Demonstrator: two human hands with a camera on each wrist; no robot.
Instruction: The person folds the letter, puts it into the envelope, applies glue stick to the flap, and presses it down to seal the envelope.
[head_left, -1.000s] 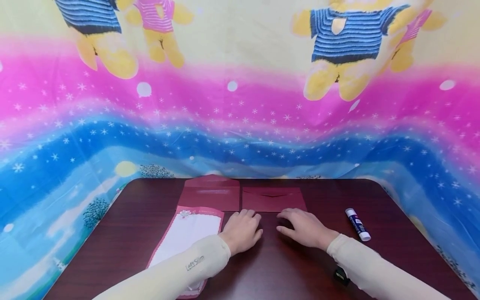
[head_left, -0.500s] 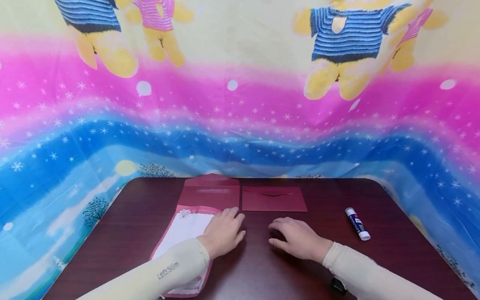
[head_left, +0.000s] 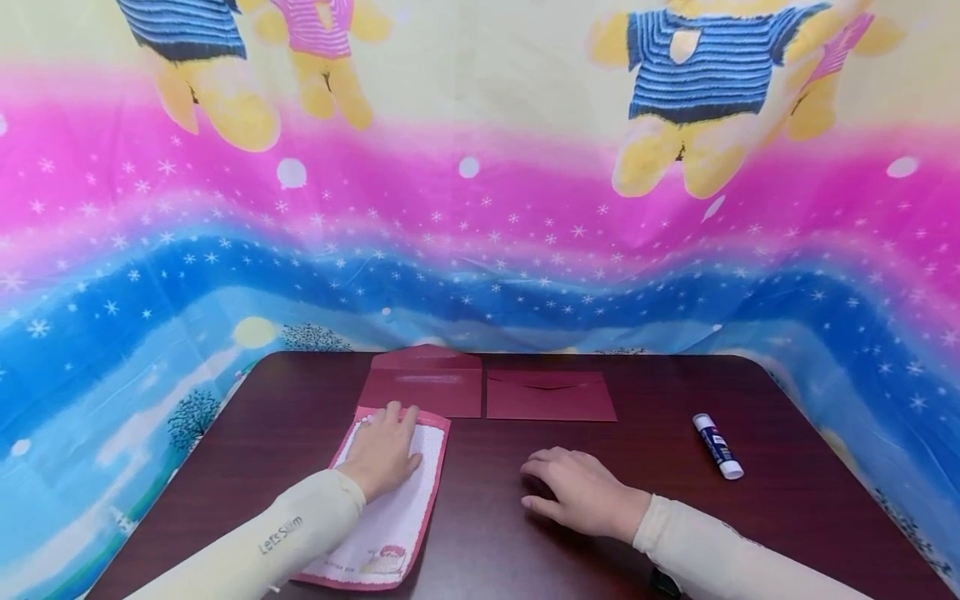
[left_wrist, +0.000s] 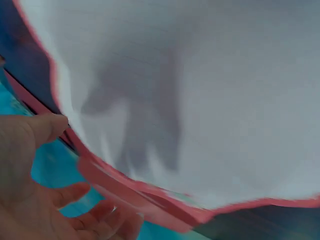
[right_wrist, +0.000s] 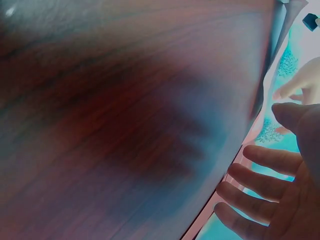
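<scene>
A white letter sheet with a wavy pink-red border (head_left: 397, 517) lies on the table's left half, a small printed picture at its near end. Over its far part is my left hand (head_left: 382, 454), fingers spread and pointing forward. The left wrist view shows that hand (left_wrist: 65, 200) holding nothing, its shadow falling on the paper (left_wrist: 240, 110). Above bare wood near the middle, my right hand (head_left: 581, 493) has its fingers loosely bent. In the right wrist view the right hand (right_wrist: 272, 190) holds nothing, and its fingers are apart.
At the back lie a dark red envelope with its flap up (head_left: 427, 392) and a second one with its flap down (head_left: 551, 396). A glue stick (head_left: 717, 447) lies on the right of the dark wooden table (head_left: 480, 533). A patterned cloth (head_left: 465, 250) hangs behind.
My left hand has moved left, from beside the sheet to over its far part. My right hand has come slightly left and nearer. The sheet, envelopes and glue stick stay in place.
</scene>
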